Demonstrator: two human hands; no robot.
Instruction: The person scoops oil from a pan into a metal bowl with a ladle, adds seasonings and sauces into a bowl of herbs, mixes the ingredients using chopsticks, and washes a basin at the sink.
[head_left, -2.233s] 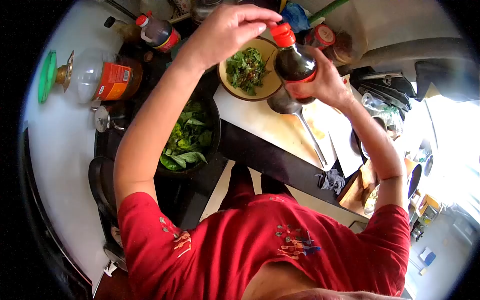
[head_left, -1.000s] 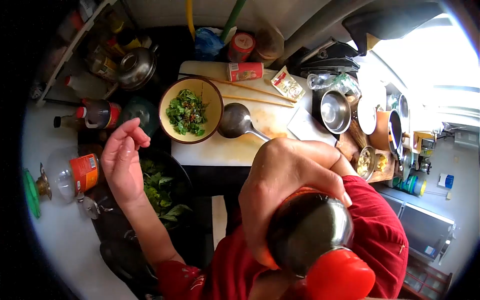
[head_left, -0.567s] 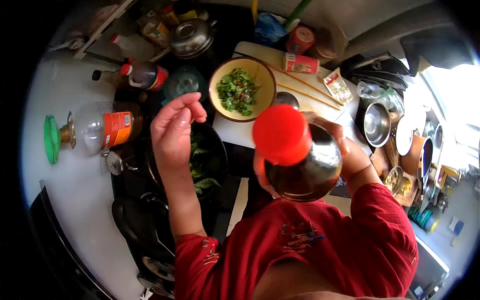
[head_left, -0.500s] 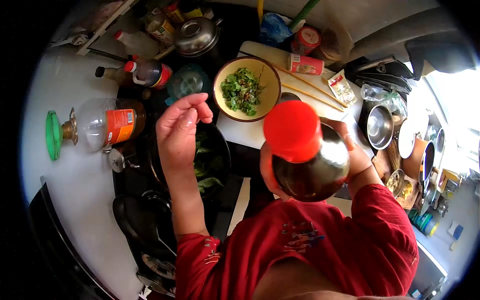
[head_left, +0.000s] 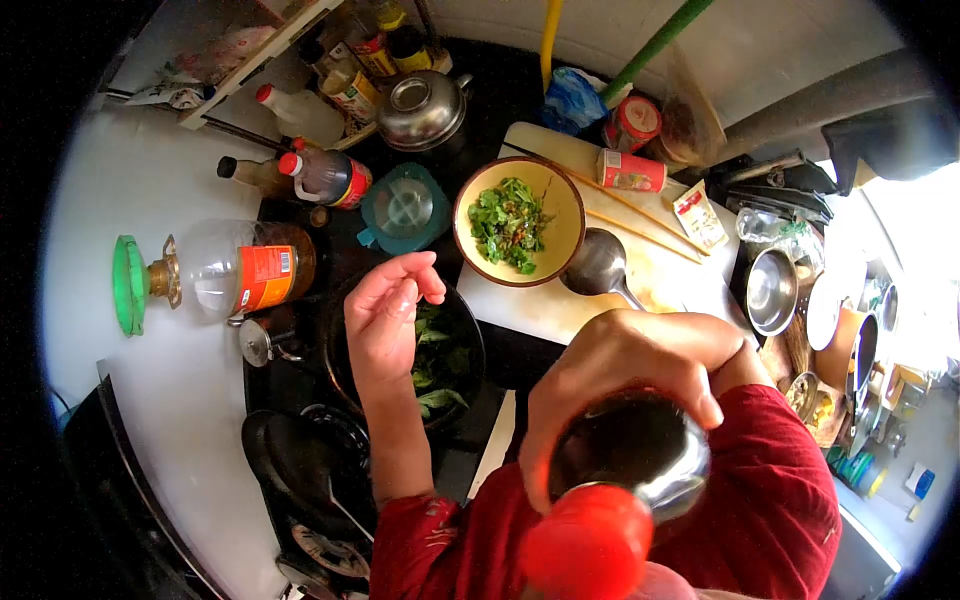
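My right hand (head_left: 620,365) is wrapped round a bottle of dark liquid (head_left: 625,450), held close to my head. The bottle's red cap (head_left: 588,545) is blurred and points down the view, toward my body. My left hand (head_left: 385,325) is raised with its fingers curled in toward the thumb, and nothing shows in them. Beneath it sits a dark pan (head_left: 478,350) with green leaves (head_left: 440,365). Beyond my hands, a cream bowl (head_left: 465,235) holds chopped greens (head_left: 508,225). A metal ladle (head_left: 597,262) rests beside the bowl on a white cutting board (head_left: 520,310).
Chopsticks (head_left: 640,232), a seasoning packet (head_left: 700,218) and a red canister (head_left: 632,170) lie on the board. A large oil jug (head_left: 215,270), several bottles and a lidded pot (head_left: 420,110) stand left and back. Metal bowls (head_left: 771,290) are at the right.
The bottle has tipped so its cap swung toward my body, and my right hand now shows on its upper side. The view has shifted a little. My left hand keeps its curled pose.
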